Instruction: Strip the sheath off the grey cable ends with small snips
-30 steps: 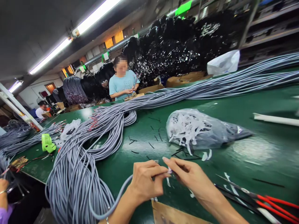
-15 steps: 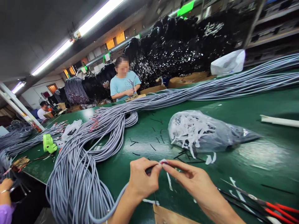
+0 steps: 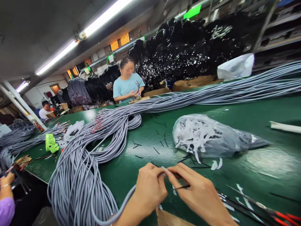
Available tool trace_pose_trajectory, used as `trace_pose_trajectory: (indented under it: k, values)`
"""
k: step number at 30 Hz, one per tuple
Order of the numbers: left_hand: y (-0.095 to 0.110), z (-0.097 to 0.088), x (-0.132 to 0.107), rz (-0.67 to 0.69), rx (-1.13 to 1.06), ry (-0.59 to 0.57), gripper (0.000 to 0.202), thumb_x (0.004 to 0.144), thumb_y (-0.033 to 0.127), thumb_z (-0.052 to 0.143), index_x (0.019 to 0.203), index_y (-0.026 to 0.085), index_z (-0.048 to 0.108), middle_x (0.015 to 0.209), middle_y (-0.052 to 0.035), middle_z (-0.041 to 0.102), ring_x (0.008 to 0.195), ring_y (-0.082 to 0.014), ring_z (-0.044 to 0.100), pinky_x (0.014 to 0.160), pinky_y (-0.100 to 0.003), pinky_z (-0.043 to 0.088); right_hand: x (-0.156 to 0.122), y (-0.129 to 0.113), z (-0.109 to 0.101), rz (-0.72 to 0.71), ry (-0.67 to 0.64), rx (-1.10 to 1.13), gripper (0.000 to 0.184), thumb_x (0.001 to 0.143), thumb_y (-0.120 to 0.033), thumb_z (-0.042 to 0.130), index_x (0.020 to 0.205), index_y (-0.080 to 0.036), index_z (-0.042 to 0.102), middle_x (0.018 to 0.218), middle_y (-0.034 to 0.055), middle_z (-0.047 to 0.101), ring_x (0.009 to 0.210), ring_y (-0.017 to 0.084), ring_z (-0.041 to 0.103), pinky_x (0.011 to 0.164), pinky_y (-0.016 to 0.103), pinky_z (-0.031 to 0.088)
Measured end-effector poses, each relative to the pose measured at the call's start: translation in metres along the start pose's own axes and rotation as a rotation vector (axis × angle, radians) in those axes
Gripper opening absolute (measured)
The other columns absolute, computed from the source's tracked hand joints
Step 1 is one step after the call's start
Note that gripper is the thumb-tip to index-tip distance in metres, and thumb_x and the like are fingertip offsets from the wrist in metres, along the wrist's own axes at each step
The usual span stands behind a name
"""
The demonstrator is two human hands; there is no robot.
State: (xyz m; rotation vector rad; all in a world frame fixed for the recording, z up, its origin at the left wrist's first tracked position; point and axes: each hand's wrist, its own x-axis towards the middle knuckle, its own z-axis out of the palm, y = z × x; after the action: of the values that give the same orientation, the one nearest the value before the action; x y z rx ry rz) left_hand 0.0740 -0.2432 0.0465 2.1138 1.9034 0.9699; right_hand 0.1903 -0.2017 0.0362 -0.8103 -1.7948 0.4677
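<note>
My left hand (image 3: 150, 185) is closed around the end of a grey cable (image 3: 128, 197), which curves away below my wrist into the large bundle. At its fingertips shows a small white strip (image 3: 163, 168), and the cable's tip is hidden behind my fingers. My right hand (image 3: 198, 186) pinches that white strip from the other side, fingertips almost touching the left ones. A thin black strand (image 3: 183, 187) sticks out between its lower fingers. Beyond both hands lies a clear plastic bag (image 3: 235, 141) of white scraps, with white bits (image 3: 216, 164) beside it.
A thick bundle of grey cables (image 3: 77, 179) spreads across the green table (image 3: 150, 135). Red-handled scissors (image 3: 261, 205) lie at the lower right, and brown cardboard (image 3: 172, 218) near my wrists. A green fan (image 3: 51, 143) stands left. One co-worker (image 3: 129, 83) is opposite; another's arm (image 3: 7, 191) shows left.
My hands have turned slightly, and a black strand now shows in my right hand. The red at the cable tip is no longer visible. The whole view has shifted a little.
</note>
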Motion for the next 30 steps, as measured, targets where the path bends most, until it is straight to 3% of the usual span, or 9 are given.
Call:
trace_pose_trajectory:
  k: [3,8,12,15,18,20,25,28,30]
  values:
    - [0.000,0.003,-0.003,0.059,0.057,-0.128,0.029,0.080,0.012,0.044,0.088,0.014,0.072,0.079,-0.0100,0.068,0.069,-0.0208,0.062,0.064,-0.030,0.050,0.002,0.011,-0.002,0.093,-0.010,0.024,0.036,0.078,-0.049,0.047,0.060,-0.020,0.061,0.054,0.0025,0.060,0.046,0.014,0.055,0.043,0.023,0.043]
    - [0.004,-0.007,-0.002,0.179,-0.139,-0.154,0.023,0.074,0.012,0.052,0.087,0.011,0.072,0.072,-0.0074,0.063,0.062,-0.0157,0.055,0.060,-0.024,0.046,0.004,0.033,-0.008,0.584,-0.128,0.442,0.040,0.057,-0.058,0.063,0.055,-0.018,0.059,0.041,-0.0025,0.047,0.033,0.009,0.036,0.032,0.021,0.028]
    - [0.003,-0.012,0.002,-0.082,-0.539,-0.045,0.019,0.069,0.016,0.058,0.081,0.012,0.073,0.060,-0.0021,0.056,0.053,-0.0117,0.045,0.052,-0.023,0.038,0.001,0.026,-0.009,0.798,-0.304,0.742,0.036,0.059,-0.051,0.064,0.055,-0.017,0.054,0.038,-0.0110,0.024,0.034,0.002,0.011,0.033,0.017,0.011]
    - [0.002,-0.009,0.005,-0.290,-0.760,-0.013,0.022,0.070,0.023,0.058,0.082,0.010,0.071,0.058,-0.0009,0.054,0.047,-0.0083,0.038,0.045,-0.021,0.032,0.000,0.018,-0.007,0.767,-0.254,0.728,0.031,0.061,-0.046,0.064,0.058,-0.016,0.054,0.041,-0.0096,0.029,0.035,0.003,0.016,0.034,0.016,0.013]
    - [0.002,-0.009,0.006,-0.312,-0.820,-0.063,0.028,0.070,0.032,0.058,0.078,0.009,0.070,0.049,0.0019,0.048,0.041,-0.0065,0.033,0.041,-0.020,0.028,0.003,0.016,-0.006,0.646,-0.101,0.612,0.036,0.061,-0.045,0.066,0.084,-0.017,0.064,0.064,-0.0002,0.057,0.038,0.005,0.034,0.034,0.017,0.024]
    - [0.003,-0.010,0.007,-0.311,-0.850,-0.086,0.030,0.067,0.037,0.059,0.074,0.009,0.067,0.046,0.0035,0.045,0.039,-0.0057,0.033,0.039,-0.020,0.029,0.006,0.016,-0.005,0.552,-0.142,0.550,0.044,0.059,-0.046,0.068,0.094,-0.019,0.066,0.080,0.0040,0.064,0.047,0.009,0.047,0.039,0.020,0.036]
    - [0.003,-0.011,0.007,-0.385,-0.911,-0.054,0.033,0.061,0.031,0.064,0.086,0.012,0.055,0.053,0.0048,0.051,0.035,-0.0051,0.039,0.035,-0.017,0.032,0.005,0.015,-0.004,0.356,-0.292,0.394,0.042,0.067,-0.057,0.061,0.060,-0.017,0.067,0.059,0.0037,0.062,0.056,0.017,0.055,0.051,0.024,0.044]
    - [-0.003,-0.004,0.005,-0.361,-0.743,-0.026,0.027,0.065,0.021,0.062,0.091,0.013,0.058,0.062,0.0004,0.058,0.042,-0.0083,0.049,0.041,-0.019,0.039,0.001,0.022,0.000,0.208,-0.225,0.211,0.047,0.074,-0.060,0.052,0.055,-0.019,0.064,0.053,0.0026,0.060,0.051,0.017,0.055,0.048,0.023,0.043]
    - [-0.008,0.003,0.004,-0.252,-0.436,0.038,0.021,0.070,0.016,0.057,0.089,0.013,0.065,0.069,-0.0052,0.065,0.055,-0.0140,0.057,0.051,-0.024,0.046,-0.002,0.028,0.003,0.094,-0.202,0.072,0.043,0.081,-0.053,0.047,0.058,-0.021,0.065,0.054,0.0023,0.062,0.050,0.017,0.057,0.050,0.024,0.043]
